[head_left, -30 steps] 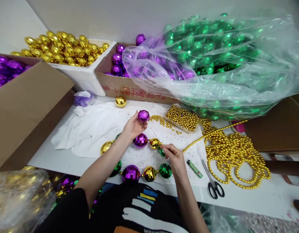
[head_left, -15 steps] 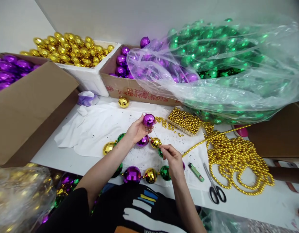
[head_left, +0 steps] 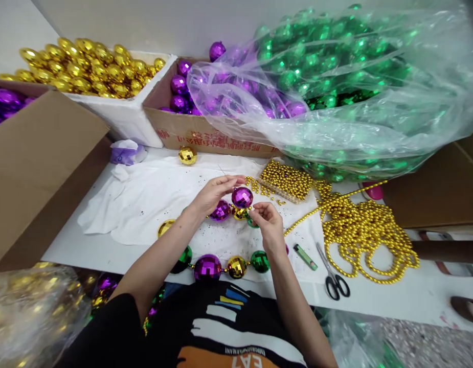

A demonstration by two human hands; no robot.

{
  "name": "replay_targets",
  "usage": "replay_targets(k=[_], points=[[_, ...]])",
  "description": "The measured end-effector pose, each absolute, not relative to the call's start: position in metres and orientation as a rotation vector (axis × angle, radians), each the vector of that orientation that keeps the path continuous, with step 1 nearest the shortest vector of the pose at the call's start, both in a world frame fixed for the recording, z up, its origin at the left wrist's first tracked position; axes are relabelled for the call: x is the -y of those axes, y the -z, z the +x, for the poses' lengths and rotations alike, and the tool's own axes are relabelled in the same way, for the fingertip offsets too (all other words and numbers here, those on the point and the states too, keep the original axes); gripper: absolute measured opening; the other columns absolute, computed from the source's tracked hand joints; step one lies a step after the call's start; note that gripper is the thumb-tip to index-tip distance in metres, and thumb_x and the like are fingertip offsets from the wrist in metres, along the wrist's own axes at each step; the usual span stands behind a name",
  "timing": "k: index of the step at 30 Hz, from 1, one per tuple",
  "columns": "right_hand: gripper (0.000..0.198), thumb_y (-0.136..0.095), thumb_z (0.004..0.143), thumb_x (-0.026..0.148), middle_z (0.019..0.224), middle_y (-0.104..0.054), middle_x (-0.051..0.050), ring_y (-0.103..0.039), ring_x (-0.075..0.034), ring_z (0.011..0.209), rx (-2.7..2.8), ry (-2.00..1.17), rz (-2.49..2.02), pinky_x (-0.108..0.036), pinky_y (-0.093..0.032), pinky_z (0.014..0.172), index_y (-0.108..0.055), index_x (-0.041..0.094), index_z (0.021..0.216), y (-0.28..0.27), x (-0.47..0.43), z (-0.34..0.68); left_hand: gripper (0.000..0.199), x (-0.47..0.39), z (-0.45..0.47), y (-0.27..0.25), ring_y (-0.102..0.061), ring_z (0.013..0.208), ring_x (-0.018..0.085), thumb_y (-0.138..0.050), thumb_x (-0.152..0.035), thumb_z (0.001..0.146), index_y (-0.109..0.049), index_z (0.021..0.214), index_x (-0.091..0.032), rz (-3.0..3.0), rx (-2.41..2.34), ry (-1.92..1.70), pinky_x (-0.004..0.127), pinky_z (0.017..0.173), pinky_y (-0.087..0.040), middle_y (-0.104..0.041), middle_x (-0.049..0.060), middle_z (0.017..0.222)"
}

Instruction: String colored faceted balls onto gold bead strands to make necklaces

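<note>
A faceted purple ball (head_left: 242, 197) sits between my two hands, above a gold ball (head_left: 238, 212) of the large bead garland. My left hand (head_left: 215, 193) is closed at the purple ball's upper left, and a thin needle-like strand (head_left: 223, 169) sticks up behind its fingers. To the right, my right hand (head_left: 269, 221) is closed in a pinch beside the purple ball, at the garland's string; its fingertips partly cover a green ball (head_left: 252, 221). Another purple ball (head_left: 220, 210) lies under my left hand. The garland's near row, with a purple ball (head_left: 207, 268), runs along the table edge.
Small gold beads fill a tray (head_left: 286, 180), some spilled beside it. Gold bead strands (head_left: 368, 237), scissors (head_left: 336, 278) and a green cutter (head_left: 305, 256) lie right. Behind stand a white box (head_left: 140, 122), a carton (head_left: 213, 140) and a bag of green balls (head_left: 336, 138).
The purple ball has left my left fingers and now sits lower, by my right fingertips. My left hand has shifted above it, with the thin strand now on its far side. The view has shifted slightly.
</note>
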State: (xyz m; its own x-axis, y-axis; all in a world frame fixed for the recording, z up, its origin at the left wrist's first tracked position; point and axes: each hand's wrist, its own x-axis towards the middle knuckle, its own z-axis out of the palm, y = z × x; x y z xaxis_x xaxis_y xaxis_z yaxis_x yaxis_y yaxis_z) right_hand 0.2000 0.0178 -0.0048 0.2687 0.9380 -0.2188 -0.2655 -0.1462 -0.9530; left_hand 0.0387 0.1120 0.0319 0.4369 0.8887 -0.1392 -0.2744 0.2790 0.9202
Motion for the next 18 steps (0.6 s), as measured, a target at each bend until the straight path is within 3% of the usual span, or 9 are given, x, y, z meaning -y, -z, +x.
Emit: replay_targets(k=[5,8,11,18], points=[[0.027,-0.072,0.068,0.032,0.085,-0.063,0.0,-0.057,-0.013,0.073,0.824,-1.232,-1.257,-0.025,-0.048,0.06,-0.063,0.021,0.091,0.003,-0.034,0.215,0.027,-0.131,0.052,-0.06,-0.067,0.101,0.018,-0.069,-0.04,0.085,-0.078,0.097,-0.018,1.286,-0.778,-0.889,0.032,0.094,-0.046,-0.076,0.008,0.106],[0.028,-0.068,0.066,0.029,0.086,-0.066,-0.002,-0.06,-0.016,0.076,0.828,-1.233,-1.279,-0.027,-0.049,0.062,-0.062,0.021,0.091,0.01,-0.042,0.224,0.03,-0.138,0.069,-0.067,-0.068,0.088,0.017,-0.067,-0.042,0.086,-0.077,0.093,-0.014,1.356,-0.779,-0.865,0.032,0.089,-0.049,-0.077,0.008,0.089],[0.029,-0.065,0.066,0.028,0.091,-0.069,-0.004,-0.061,-0.017,0.078,0.86,-1.233,-1.318,-0.029,-0.05,0.064,-0.064,0.02,0.095,0.019,-0.045,0.233,0.034,-0.144,0.085,-0.067,-0.068,0.08,0.016,-0.066,-0.044,0.087,-0.075,0.093,-0.011,1.406,-0.778,-0.811,0.03,0.081,-0.051,-0.076,0.009,0.086],[0.029,-0.056,0.083,0.029,0.11,-0.066,-0.008,-0.059,-0.019,0.083,1.102,-0.658,-1.537,-0.033,-0.048,0.073,-0.07,0.022,0.108,0.006,-0.04,0.25,0.03,-0.151,0.107,-0.071,-0.066,0.071,0.014,-0.061,-0.037,0.09,-0.072,0.096,-0.01,1.542,-0.852,-0.705,0.023,0.061,-0.05,-0.073,0.009,0.082]])
